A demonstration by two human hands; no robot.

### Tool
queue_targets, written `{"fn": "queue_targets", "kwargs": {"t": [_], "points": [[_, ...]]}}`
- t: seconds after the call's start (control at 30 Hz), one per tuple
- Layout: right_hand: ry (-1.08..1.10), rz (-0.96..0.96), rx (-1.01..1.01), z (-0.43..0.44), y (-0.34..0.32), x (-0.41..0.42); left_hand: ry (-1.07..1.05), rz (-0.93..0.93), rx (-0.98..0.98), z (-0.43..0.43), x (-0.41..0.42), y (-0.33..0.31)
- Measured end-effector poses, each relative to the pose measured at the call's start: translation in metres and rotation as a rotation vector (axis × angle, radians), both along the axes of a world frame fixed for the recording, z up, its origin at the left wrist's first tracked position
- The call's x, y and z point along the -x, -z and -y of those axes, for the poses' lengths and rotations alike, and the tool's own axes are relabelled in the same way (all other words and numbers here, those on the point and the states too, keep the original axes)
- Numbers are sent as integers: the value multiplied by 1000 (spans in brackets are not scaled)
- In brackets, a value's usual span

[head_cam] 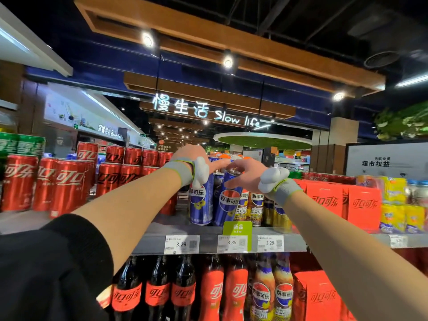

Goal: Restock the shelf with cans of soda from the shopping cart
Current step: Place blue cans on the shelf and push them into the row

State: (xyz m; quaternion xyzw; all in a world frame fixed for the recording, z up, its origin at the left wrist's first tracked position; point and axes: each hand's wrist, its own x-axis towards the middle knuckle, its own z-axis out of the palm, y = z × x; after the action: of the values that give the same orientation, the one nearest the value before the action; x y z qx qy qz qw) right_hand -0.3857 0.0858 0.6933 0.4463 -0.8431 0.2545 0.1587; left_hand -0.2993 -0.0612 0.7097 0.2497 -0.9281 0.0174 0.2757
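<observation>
Both hands up at top shelf (pixel 208 237). R hand (pixel 245 174) fingers spread, fingertips on rim of tilted blue Pepsi can (pixel 228 200), which leans left w/ base on shelf among other blue cans. L hand (pixel 196 158) mostly hidden behind wrist band; index finger extended toward can top, grip can't be told. Red cola cans (pixel 67 186) stacked to left. Price tags (pixel 181 244) on shelf edge.
</observation>
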Motion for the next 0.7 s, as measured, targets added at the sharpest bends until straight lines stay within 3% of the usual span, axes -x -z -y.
{"fn": "queue_targets", "kwargs": {"t": [0.27, 0.7], "points": [[22, 66, 27, 7, 11, 3, 30, 8, 50, 4, -10, 0], [75, -48, 8, 26, 25, 3, 24, 23, 40, 14, -15, 4]]}}
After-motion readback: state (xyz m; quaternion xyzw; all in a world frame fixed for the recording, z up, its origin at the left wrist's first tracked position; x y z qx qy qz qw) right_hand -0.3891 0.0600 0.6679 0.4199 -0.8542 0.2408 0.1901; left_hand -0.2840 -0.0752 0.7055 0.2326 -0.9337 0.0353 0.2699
